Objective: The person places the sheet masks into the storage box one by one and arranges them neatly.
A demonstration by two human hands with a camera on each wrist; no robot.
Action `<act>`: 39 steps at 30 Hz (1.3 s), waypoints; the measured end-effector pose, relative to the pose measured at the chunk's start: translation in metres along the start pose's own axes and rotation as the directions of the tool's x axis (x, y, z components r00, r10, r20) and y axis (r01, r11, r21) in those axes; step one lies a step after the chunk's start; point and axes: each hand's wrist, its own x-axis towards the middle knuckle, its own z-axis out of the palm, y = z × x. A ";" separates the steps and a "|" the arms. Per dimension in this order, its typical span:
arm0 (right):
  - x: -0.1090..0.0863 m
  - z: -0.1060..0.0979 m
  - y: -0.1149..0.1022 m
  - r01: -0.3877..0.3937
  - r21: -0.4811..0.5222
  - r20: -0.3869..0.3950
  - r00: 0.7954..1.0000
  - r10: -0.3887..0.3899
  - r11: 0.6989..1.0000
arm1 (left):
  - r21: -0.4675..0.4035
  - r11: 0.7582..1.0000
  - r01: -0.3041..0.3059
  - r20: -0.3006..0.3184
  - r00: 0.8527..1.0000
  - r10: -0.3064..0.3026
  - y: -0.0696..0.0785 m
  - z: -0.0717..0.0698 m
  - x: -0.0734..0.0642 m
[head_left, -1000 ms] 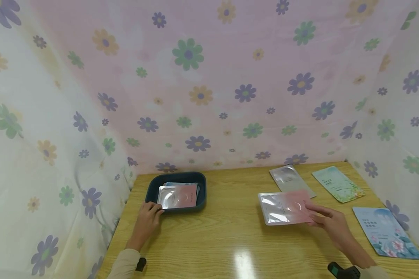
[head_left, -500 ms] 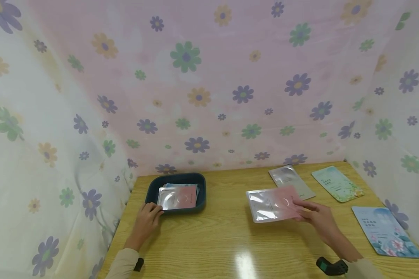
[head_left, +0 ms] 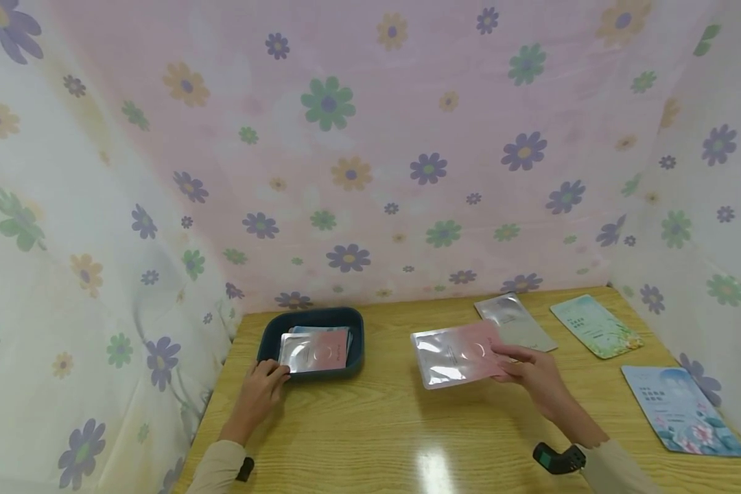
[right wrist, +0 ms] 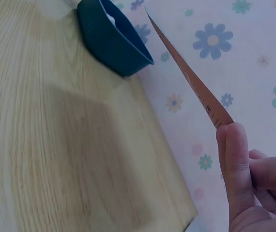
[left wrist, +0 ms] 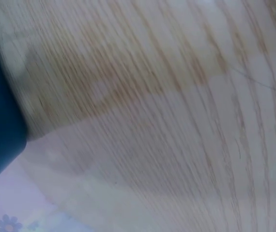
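My right hand (head_left: 534, 381) pinches a pink-and-silver sachet (head_left: 453, 355) by its right end, holding it above the table; in the right wrist view the sachet (right wrist: 191, 79) appears nearly edge-on between thumb and fingers. At the left, a dark teal basket (head_left: 357, 360) holds several flat sachets, with another pink-and-silver sachet (head_left: 313, 351) on top and a blue one (head_left: 321, 329) partly hidden beneath. My left hand (head_left: 261, 391) grips the basket's front left corner, its fingertips at the rim beside the top sachet. Only a fingertip and the basket wall (left wrist: 0, 111) show in the left wrist view.
On the right of the wooden table (head_left: 383, 425) lie a silver-grey sachet (head_left: 512, 319), a green floral sachet (head_left: 595, 326) and a blue floral sachet (head_left: 682, 412). Flower-print cloth (head_left: 370, 137) hangs behind the table and along both sides.
My right hand has carried the pink-and-silver sachet leftward toward the basket, tilting it slightly. My left hand stays at the basket's corner.
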 end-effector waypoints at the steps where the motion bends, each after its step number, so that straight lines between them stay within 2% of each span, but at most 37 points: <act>1: 0.002 0.003 0.000 0.009 -0.004 0.007 1.000 -0.009 1.000 | -0.003 1.000 0.000 -0.004 1.000 0.000 0.000 0.000 0.000; 7: 0.012 0.024 -0.002 0.016 0.012 0.015 1.000 -0.016 1.000 | -0.020 0.999 0.026 -0.016 1.000 -0.027 0.002 0.000 -0.001; 14: 0.026 0.049 -0.005 0.012 0.057 0.029 0.999 -0.014 0.998 | -0.021 0.998 0.059 -0.009 0.998 -0.059 -0.003 0.002 -0.004; 31: 0.055 0.122 -0.005 -0.007 0.137 0.015 1.000 0.005 0.990 | 0.002 0.999 0.044 -0.054 0.998 -0.043 -0.004 0.011 -0.006; 39: 0.064 0.155 0.000 -0.015 0.187 -0.036 0.999 0.022 0.982 | -0.010 0.999 0.037 -0.072 0.997 -0.038 -0.002 0.011 -0.005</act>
